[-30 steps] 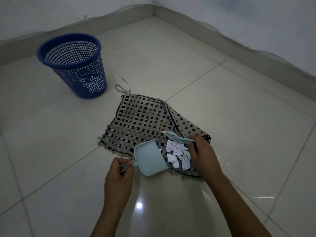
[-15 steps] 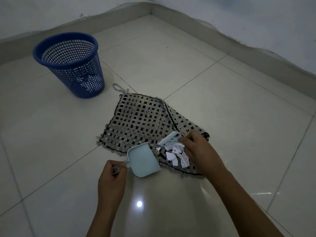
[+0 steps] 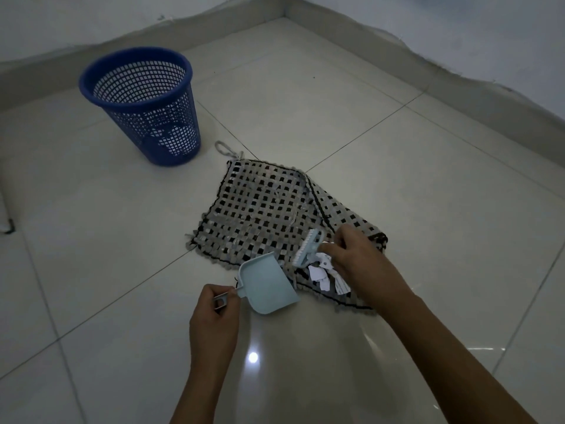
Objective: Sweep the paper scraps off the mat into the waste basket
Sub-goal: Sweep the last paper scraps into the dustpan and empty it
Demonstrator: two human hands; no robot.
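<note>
A woven black-and-grey mat (image 3: 263, 209) lies on the tiled floor. White paper scraps (image 3: 324, 276) are bunched on its near right corner. My right hand (image 3: 354, 258) is closed on a small light-blue brush (image 3: 307, 247), bristles turned left, just above the scraps. My left hand (image 3: 218, 310) pinches the handle of a light-blue dustpan (image 3: 266, 286), whose mouth rests at the mat's near edge, left of the scraps. The blue mesh waste basket (image 3: 143, 102) stands upright beyond the mat to the far left.
The glossy tile floor (image 3: 397, 148) runs to a grey skirting along two walls meeting in a far corner (image 3: 284, 7). A cord loop (image 3: 223, 148) sticks out from the mat's far corner toward the basket. A dark object (image 3: 7, 224) shows at the left edge.
The brush has turned from lying flat to bristles facing left and dropped closer to the scraps. The dustpan has shifted slightly left along the mat's near edge. The camera view has drifted.
</note>
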